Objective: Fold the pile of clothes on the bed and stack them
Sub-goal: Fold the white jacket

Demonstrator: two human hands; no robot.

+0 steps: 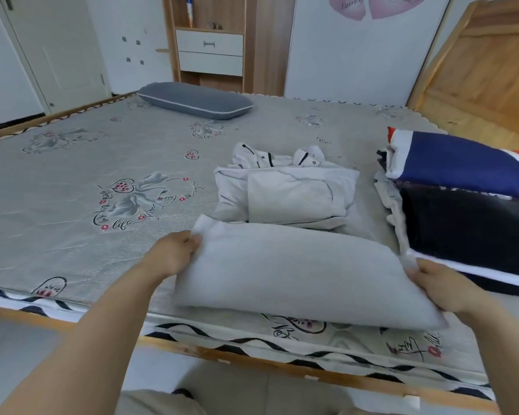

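Grey cloth (297, 274): lies at the near edge of the bed (72, 190), long side running from 9 to 3 o'clock.
Left hand (174, 253): pinches its left end.
Right hand (441, 287): grips its right end.
Folded jacket (288, 187): at 12 o'clock, just past the cloth; both hands equally near.

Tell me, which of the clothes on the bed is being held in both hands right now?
The plain grey garment at the bed's near edge: the left hand and right hand grip its ends. The folded white jacket behind it lies untouched.
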